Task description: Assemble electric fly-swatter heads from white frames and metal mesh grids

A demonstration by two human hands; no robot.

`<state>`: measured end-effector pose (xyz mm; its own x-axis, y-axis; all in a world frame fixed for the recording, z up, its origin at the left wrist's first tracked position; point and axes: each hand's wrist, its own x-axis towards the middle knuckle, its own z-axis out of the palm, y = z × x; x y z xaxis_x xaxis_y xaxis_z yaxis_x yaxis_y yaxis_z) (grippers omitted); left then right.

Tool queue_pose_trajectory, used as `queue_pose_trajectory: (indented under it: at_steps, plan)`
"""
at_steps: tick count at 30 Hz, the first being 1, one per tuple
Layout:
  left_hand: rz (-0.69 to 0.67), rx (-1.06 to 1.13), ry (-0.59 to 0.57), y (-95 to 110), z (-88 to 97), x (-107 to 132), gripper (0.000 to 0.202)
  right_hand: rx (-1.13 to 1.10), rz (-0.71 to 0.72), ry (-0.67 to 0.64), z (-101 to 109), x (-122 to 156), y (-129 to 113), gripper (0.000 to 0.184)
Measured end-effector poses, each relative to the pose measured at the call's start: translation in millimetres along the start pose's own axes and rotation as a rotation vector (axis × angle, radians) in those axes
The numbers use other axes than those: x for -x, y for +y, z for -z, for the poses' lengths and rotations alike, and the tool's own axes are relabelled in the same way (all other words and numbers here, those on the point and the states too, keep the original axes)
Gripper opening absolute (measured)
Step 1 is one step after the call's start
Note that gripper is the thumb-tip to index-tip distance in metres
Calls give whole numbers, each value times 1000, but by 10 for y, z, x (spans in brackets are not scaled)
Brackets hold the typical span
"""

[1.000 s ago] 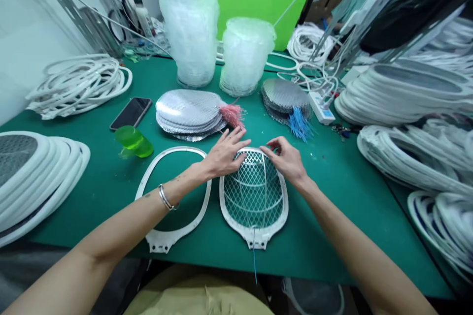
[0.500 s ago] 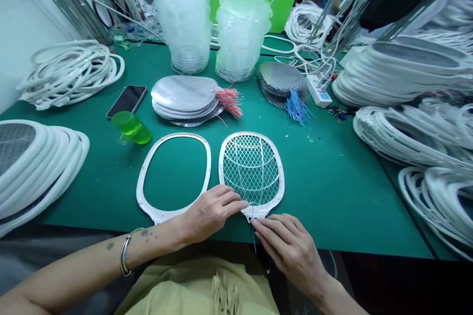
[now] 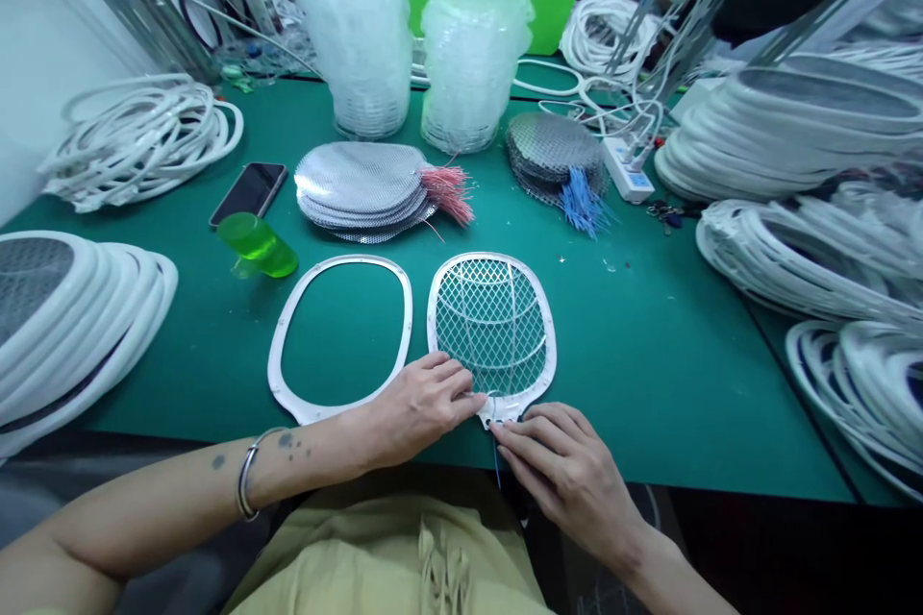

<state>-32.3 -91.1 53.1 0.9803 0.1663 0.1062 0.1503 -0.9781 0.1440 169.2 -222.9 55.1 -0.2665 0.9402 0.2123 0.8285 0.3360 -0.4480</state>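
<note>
At the table's front edge lies a white mosquito-racket frame filled with diamond-pattern metal mesh and thin white ribs. My left hand has its fingers curled together, with the tips pressed on the left side of the frame's neck. From the other side, my right hand is closed at the neck, its fingertips pinching around a thin blue wire that hangs down past the table edge. The exact grip on the wire is partly hidden. Left of this lies a second white frame without mesh, under my left forearm.
Behind the frames lie mesh stacks with red wires and blue wires. A tilted green cup and a phone are at left. White frames are piled at left and right. Clear plastic stacks stand behind.
Both hands stay at the neck of the meshed frame with nearly the same finger positions. The whole view has shifted slightly.
</note>
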Motion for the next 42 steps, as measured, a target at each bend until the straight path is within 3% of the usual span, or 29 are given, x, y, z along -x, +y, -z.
queue_pose_trajectory:
  at_steps: [7,11,16,19,22,24,29,33,37,42]
  plan:
    - [-33,-48,-64,67,76,-5,27,-41,11,-51,48,-81,50,19]
    - [-69,28,-21,30,10,60,35,-28,48,-93,55,-102,77,19]
    - [51,46,26,25,-21,58,37,4,87,-79,63,-79,69,23]
    - [-4,48,16,11,-1,20,35,-29,91,-75,59,-73,80,22]
    - [-41,105,-59,-42,7,-3,42,-106,-116,4,43,-137,127,12]
    - [-26,171,-111,-91,18,-13,48,-127,-318,-15,44,-238,172,19]
    - [-13,273,-215,-180,106,-62,55,-184,-576,-376,119,-555,257,34]
    - [-50,214,-224,-154,124,-112,45,-89,-633,-498,159,-688,260,32]
    - [-82,128,-136,-68,20,-140,31,10,-662,-538,147,-757,233,31]
    - [-141,205,-137,-117,2,-93,41,61,-650,-526,166,-765,185,29]
